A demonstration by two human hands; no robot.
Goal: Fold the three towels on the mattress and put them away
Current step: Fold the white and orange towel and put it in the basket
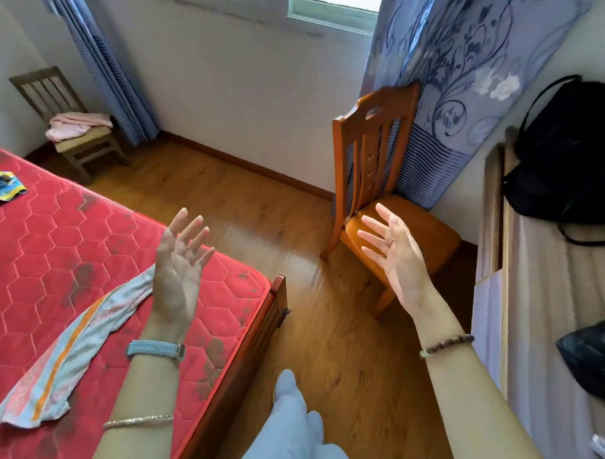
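A long grey towel (pixel 69 354) with an orange stripe lies crumpled diagonally on the red quilted mattress (pixel 48 258), near its foot. A blue and yellow towel (pixel 1 183) sits bunched at the mattress's far left edge, partly cut off. A pink towel (pixel 76 124) lies on the seat of a dark wooden chair (pixel 49 97) in the far corner. My left hand (pixel 179 268) is raised above the mattress corner, fingers spread, holding nothing. My right hand (pixel 394 253) is raised in front of the orange chair, palm showing, fingers straight and empty.
An orange wooden chair (pixel 370 151) stands by the blue floral curtain (pixel 460 69) under the window. A pale cabinet (pixel 536 289) on the right carries two black bags (pixel 566 158). Wooden floor (pixel 252 210) runs between bed and chair. My leg shows at the bottom.
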